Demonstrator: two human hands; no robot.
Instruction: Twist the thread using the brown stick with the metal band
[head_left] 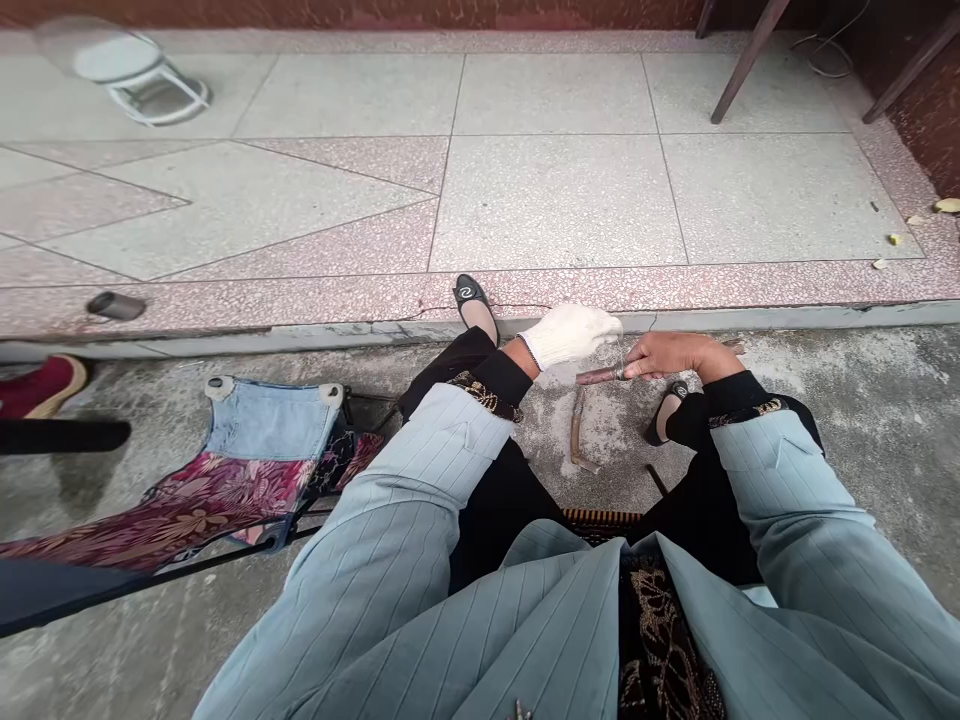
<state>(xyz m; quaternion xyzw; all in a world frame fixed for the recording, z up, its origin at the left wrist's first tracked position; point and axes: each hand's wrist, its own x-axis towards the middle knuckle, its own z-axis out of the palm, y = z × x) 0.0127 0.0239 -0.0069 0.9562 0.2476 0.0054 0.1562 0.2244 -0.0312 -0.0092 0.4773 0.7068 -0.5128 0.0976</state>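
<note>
My left hand [571, 335] wears a white knitted glove, and its fingers are closed. A thin pale strand, possibly wire or string, seems to run from them down to a brown stick [596, 377]. My bare right hand [675, 355] is wrapped round that stick, whose near end points left below the glove. Close to the right fingers, a narrow band circles the stick. What looks like its other end shows past my right wrist. On the concrete between my feet lies a thin brown stick-like piece [577, 425] with a bent lower end, apart from both hands.
A low tiled step [555, 200] runs across in front of me. To my left stands a folding chair [232, 480] with floral and denim cloth. Another person's red shoe [45, 387] is at far left. A cup-like cylinder [116, 305] lies on the step; a white stool [154, 75] stands behind.
</note>
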